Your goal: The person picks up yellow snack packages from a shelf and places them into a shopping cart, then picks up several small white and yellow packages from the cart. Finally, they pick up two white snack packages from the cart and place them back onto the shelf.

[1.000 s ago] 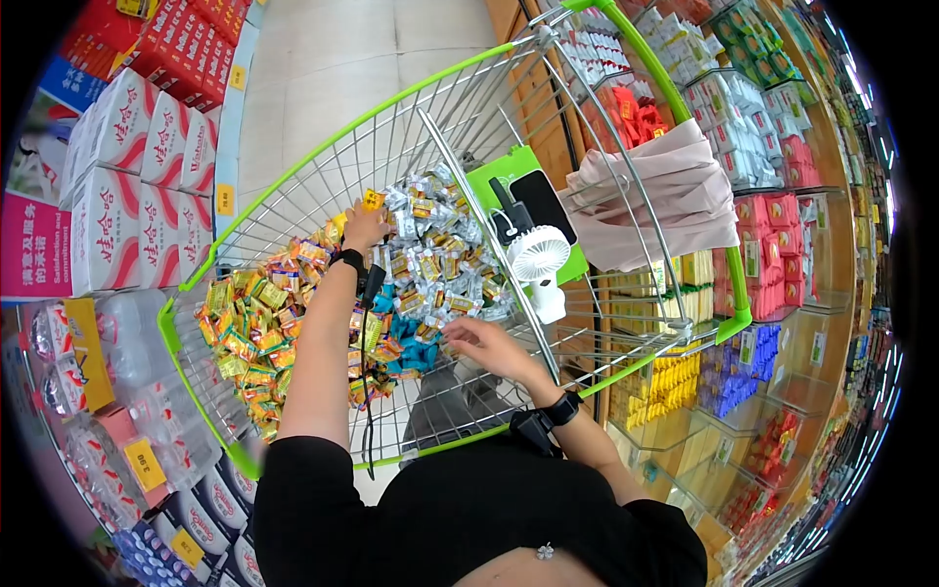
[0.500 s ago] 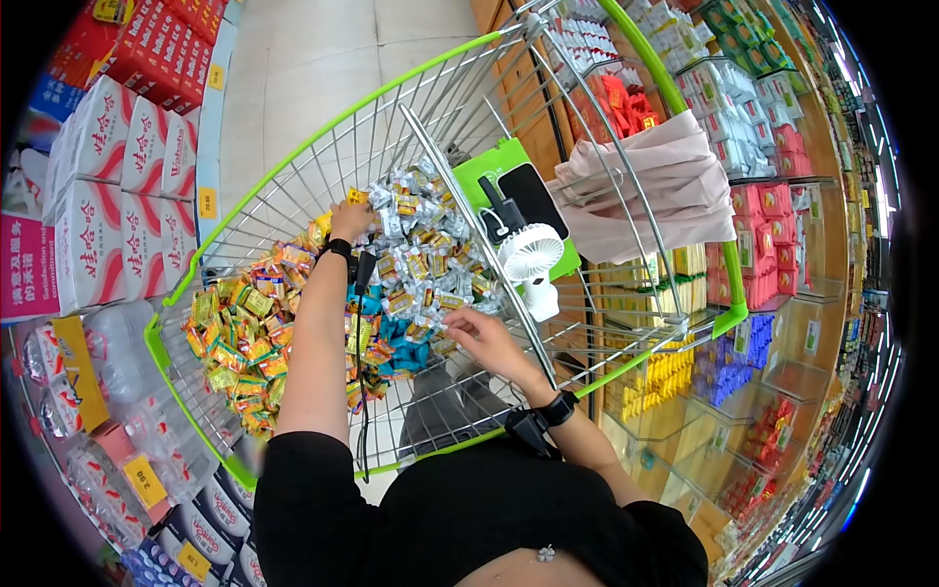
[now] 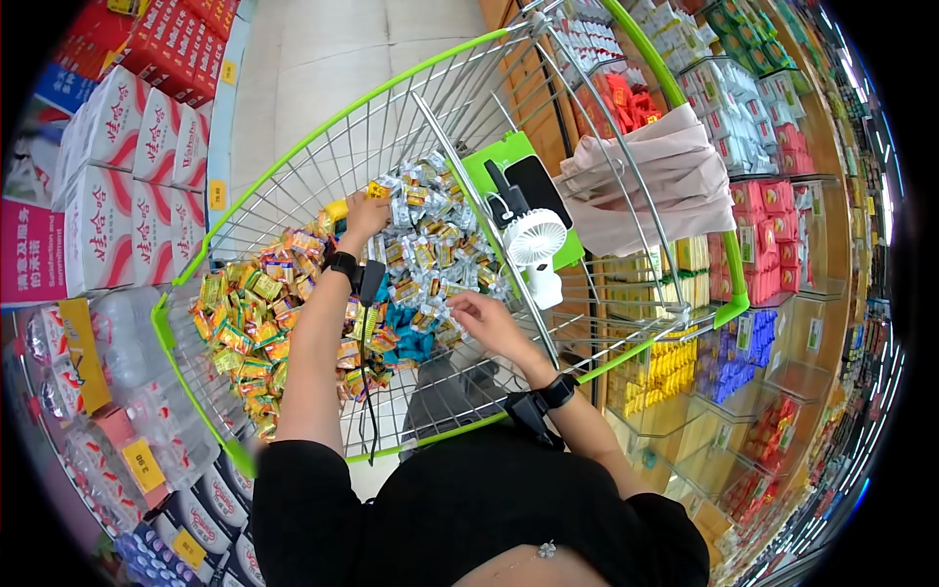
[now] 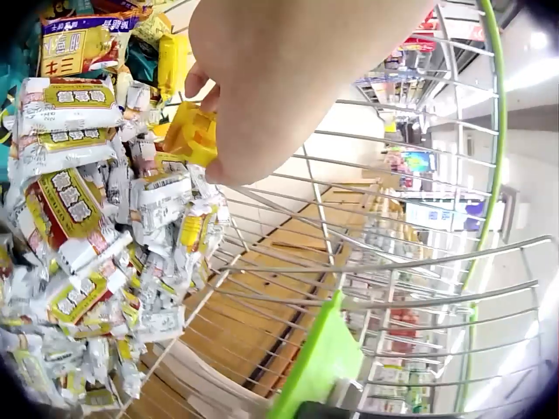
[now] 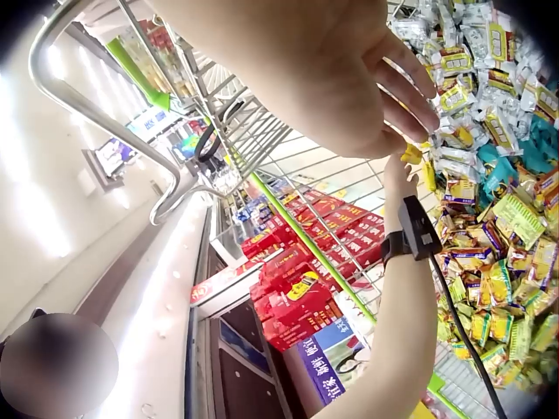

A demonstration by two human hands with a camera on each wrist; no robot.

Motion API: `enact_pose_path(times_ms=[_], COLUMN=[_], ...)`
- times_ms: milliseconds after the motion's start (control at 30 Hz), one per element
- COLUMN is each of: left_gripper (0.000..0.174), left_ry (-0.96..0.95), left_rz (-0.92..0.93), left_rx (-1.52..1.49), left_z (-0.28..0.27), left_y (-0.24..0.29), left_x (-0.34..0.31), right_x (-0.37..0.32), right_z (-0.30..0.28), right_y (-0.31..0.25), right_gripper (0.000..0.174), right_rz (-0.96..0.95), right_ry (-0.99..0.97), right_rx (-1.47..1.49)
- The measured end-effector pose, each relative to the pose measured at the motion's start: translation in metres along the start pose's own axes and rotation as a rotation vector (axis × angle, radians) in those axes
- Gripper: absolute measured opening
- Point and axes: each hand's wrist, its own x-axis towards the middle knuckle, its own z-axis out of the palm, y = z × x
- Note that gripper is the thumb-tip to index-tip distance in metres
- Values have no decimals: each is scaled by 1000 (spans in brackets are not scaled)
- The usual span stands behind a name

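Observation:
A shopping cart (image 3: 333, 95) holds wrapped sweets: a pile of orange and green ones (image 3: 256, 328), some teal ones (image 3: 416, 342) and a heap of white and silver ones (image 3: 430, 245). My left hand (image 3: 366, 217) reaches to the far side of the heap and pinches a yellow packet (image 4: 191, 133), its fingers partly hidden behind the palm in the left wrist view. Above the near edge of the silver sweets hovers my right hand (image 3: 486, 323), fingers relaxed and slightly bent, holding nothing; in the right wrist view its fingers (image 5: 407, 92) hang loosely apart.
A white fan (image 3: 537, 240) and a black phone (image 3: 536, 188) sit on the cart's green panel (image 3: 494, 157). Pale cloth (image 3: 650, 196) hangs beside them. Stacked cartons (image 3: 108, 220) stand at left, sweet bins (image 3: 758, 245) at right. A black cable (image 3: 366, 362) dangles from the left wrist.
The view of the cart has shifted slightly. My left hand stays by the yellow packet at the far side of the heap, and my right hand keeps nearly the same place.

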Motion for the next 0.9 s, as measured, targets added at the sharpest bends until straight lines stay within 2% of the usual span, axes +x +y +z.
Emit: enact_pose_path(times_ms=[67, 200, 233, 400, 467, 533, 567, 600, 633, 667, 700, 800, 900], left_gripper=[27, 23, 22, 25, 29, 30, 31, 31, 30, 30, 29, 27, 26], left_ry=[146, -28, -103, -142, -326, -378, -409, -441, -539, -537, -531, -591, -510], left_rz=[139, 200, 124, 199, 244, 262, 329, 396, 374, 371, 381, 326, 410], left_rx=[-128, -317, -499, -480, -518, -491, -479, -465, -441, -439, -435, -464, -431], left_z=[-3, -34, -47, -49, -47, -52, -53, -53, -54, -57, -59, -66, -71], left_y=[4, 33, 47, 61, 67, 78, 82, 86, 90, 95, 100, 113, 123], left_x=[-10, -57, -77, -126, -141, -155, -161, -166, -169, -173, -178, -185, -189], right_x=[4, 2, 1, 1, 3, 5, 6, 6, 6, 6, 7, 8, 9], right_z=[-1, 1, 1, 4, 2, 2, 1, 1, 2, 3, 1, 1, 4], right_y=[-3, 5, 8, 19, 19, 20, 21, 21, 21, 21, 19, 18, 25], right_gripper=[14, 15, 15, 16, 20, 28, 40, 40, 43, 46, 54, 54, 48], right_rz=[-11, -23, -45, -61, -51, -13, -1, -6, -50, -92, -56, -44, -117], right_ry=[3, -8, -24, -106, -135, -111, -141, -143, -96, -49, -92, -165, -120], right_rx=[-14, -81, -112, -257, -299, -345, -324, -324, -327, -330, -327, -323, -308])
